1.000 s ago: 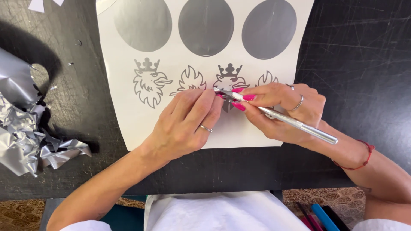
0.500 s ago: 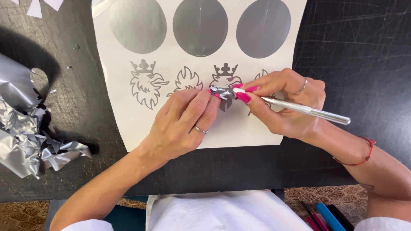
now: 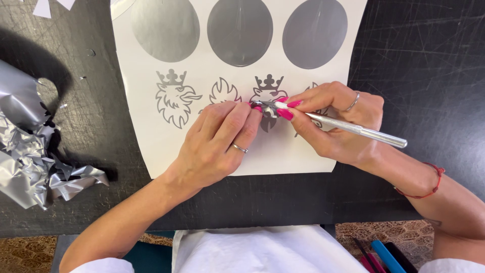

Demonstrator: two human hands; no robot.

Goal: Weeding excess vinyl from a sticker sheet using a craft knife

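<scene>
Partly hidden, crowned emblem (image 3: 269, 88) under left hand (image 3: 217, 141), right hand (image 3: 336, 121)

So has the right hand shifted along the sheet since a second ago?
No, barely. The right hand keeps its silver craft knife tip at the same crowned emblem on the white sheet, just below the middle silver oval.

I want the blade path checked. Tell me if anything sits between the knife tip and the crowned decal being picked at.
Nothing visible does. The craft knife in the right hand already meets the silver decal, where the left hand fingertips pinch a lifted scrap.
</scene>
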